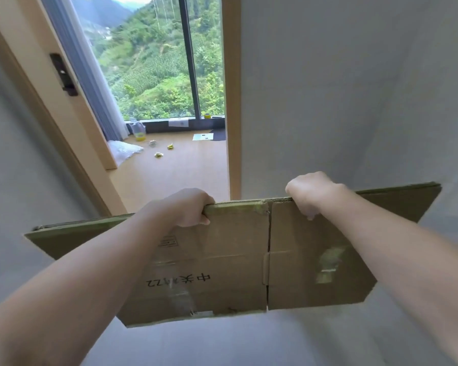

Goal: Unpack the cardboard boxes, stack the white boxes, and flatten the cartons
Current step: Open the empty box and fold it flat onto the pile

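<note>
A flattened brown cardboard carton [233, 260] stands upright in front of me, with printed characters and strips of tape on its face. My left hand [180, 207] grips its top edge left of the middle seam, fingers curled over the far side and thumb on the near face. My right hand [311, 194] grips the same edge just right of the seam. The carton hangs in the air before a grey wall. No white boxes are in view.
A grey wall [354, 101] fills the right. An open doorway shows a wooden floor [183, 175] with small scraps, a plastic bag [122, 151], a bottle [138, 130] and a large window. A door frame with a black lock plate [64, 75] stands left.
</note>
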Demonstrator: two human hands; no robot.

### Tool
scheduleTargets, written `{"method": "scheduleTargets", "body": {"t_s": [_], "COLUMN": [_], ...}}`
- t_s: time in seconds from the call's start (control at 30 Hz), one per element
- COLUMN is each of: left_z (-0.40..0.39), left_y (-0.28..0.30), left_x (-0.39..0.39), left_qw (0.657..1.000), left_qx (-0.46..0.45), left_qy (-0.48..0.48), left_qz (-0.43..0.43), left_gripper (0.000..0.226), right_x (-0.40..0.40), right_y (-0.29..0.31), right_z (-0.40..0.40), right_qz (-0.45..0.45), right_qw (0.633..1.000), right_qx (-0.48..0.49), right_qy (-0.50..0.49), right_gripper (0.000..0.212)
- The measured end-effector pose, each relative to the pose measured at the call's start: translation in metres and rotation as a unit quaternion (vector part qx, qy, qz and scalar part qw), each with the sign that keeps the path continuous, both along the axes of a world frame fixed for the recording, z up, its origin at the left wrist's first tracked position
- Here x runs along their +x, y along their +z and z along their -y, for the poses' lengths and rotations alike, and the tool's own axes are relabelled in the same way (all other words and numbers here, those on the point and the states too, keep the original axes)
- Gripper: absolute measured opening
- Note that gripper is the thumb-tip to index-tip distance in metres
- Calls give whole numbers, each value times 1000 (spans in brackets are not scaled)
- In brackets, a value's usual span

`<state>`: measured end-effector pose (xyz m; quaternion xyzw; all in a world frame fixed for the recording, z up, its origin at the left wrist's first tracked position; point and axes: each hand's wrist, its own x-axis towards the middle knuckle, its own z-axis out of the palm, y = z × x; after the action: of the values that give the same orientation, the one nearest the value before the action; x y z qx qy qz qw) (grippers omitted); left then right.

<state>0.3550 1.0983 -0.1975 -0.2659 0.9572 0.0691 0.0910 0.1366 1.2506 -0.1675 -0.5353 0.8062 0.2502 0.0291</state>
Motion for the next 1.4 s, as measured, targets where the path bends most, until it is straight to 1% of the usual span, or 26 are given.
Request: {"method": "scheduleTargets", "body": {"t_s": [0.17, 0.3, 0.37, 0.47, 0.6, 0.7, 0.8, 0.97, 1.1, 1.27, 1.4], "left_z": [32, 36, 31, 13, -11, -31, -50, -72, -86, -84, -68], "left_y": [-18, -18, -15, -8, -5, -10, -17, -36, -56, -91, -136], "left_x": [11, 30, 46, 79, 137, 187, 239, 329, 393, 454, 491], "left_qw": [993, 973, 956, 921, 873, 839, 811, 776, 750, 727, 709], "left_qx": [16, 17, 26, 43, 54, 49, 43, 54, 72, 79, 94], "left_qy": [112, 228, 292, 384, 478, 536, 579, 626, 655, 680, 698], "left_qz": [20, 14, -8, -48, -75, -81, -72, -58, -67, -53, -45], "left_gripper": [14, 14, 13, 19, 20, 21, 26, 22, 29, 37, 40], "right_x": [-15, -17, -6, 29, 102, 166, 234, 344, 421, 495, 539], "right_y": [-25, -25, -18, -3, 8, 7, -3, -30, -53, -92, -139], "right_z": [78, 137, 162, 193, 224, 234, 238, 242, 246, 265, 294], "right_qz": [0, 3, 7, -2, -19, -30, -44, -62, -64, -64, -66], "right_qw": [991, 968, 952, 920, 874, 837, 808, 777, 748, 723, 699], "right_qx": [15, 3, 3, -1, -13, -17, -16, 13, 29, 35, 54], "right_qy": [130, 252, 305, 391, 486, 546, 588, 627, 660, 687, 710], "right_gripper": [29, 26, 22, 19, 20, 17, 20, 18, 21, 31, 32]}}
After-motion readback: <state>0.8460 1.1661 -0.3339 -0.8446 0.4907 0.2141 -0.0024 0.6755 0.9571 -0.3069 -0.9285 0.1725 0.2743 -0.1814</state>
